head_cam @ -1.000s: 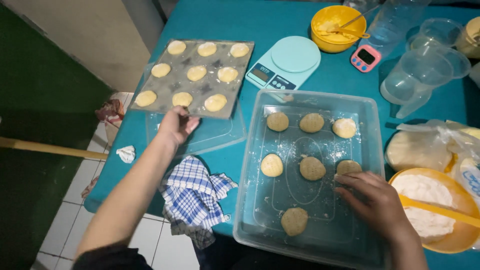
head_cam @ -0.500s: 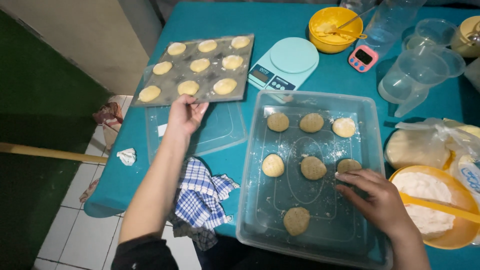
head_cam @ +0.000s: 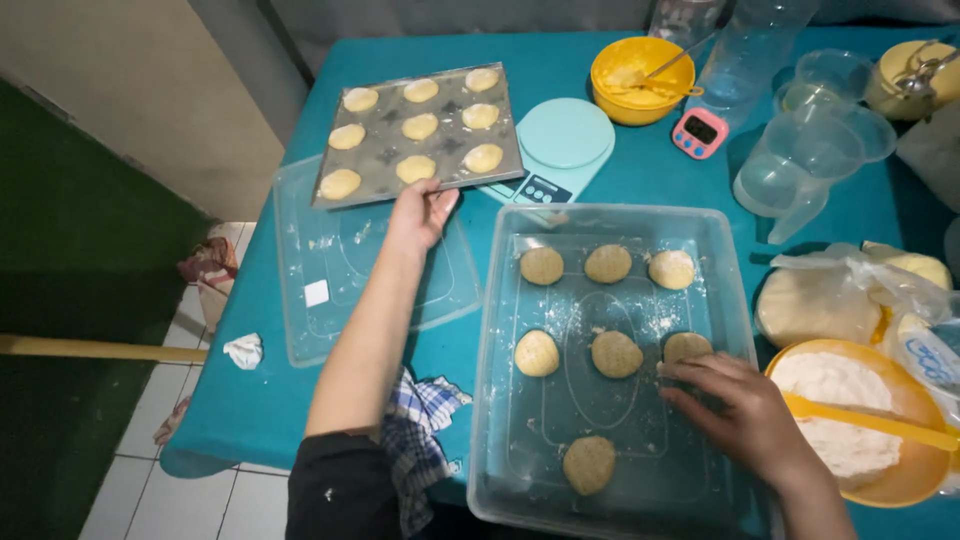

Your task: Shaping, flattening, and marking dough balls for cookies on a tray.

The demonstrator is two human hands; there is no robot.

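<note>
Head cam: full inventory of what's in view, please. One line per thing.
baking tray: 1, grey, far left of table, 8 pale dough discs on it
clear lid: 1, transparent, under and in front of the tray
clear tub: 1, transparent, centre, 7 browner dough discs inside
kitchen scale: 1, light teal, behind the tub
yellow bowl: 1, far centre, with utensil
timer: 1, pink, beside the scale
measuring jugs: at least 2, clear, far right
dough bag: 1, clear plastic, right
flour bowl: 1, orange, near right
checked cloth: 1, blue-white, near edge
table: 1, teal
left hand: on the tray's near edge
right hand: in the tub, fingers at a disc
</note>
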